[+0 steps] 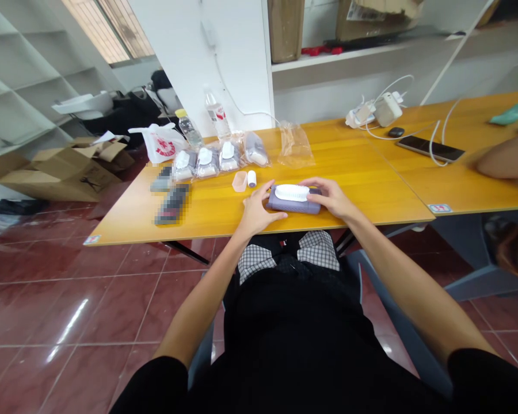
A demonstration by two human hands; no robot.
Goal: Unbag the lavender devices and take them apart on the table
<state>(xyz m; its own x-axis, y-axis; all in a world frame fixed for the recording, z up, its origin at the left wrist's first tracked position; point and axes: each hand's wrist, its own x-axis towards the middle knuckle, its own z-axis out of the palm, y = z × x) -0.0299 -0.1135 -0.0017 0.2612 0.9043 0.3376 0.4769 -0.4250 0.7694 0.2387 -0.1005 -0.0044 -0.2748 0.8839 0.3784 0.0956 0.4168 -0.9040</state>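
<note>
A purple-grey oblong case [294, 206] lies on the table before me, with a white, ridged, brush-like oval piece [291, 192] on top. My left hand [259, 210] brackets the case's left end, fingers at the back edge and thumb along the front. At the right end, my right hand [330, 198] grips it, thumb and forefinger at the white piece's edge. Just behind my left hand are a small pinkish translucent cup [239, 181] and a short white cylinder [251, 179]. Farther back, several grey-and-white items in clear bags [207, 163] stand in a row.
Two bottles [217, 117] and a white plastic bag [162, 144] stand behind the row. A clear empty bag [296, 144] lies to its right. Chargers with cables [386, 109] and a phone [429, 148] lie farther right, near another person's arm [507, 158]. The table's front edge [198, 237] is close.
</note>
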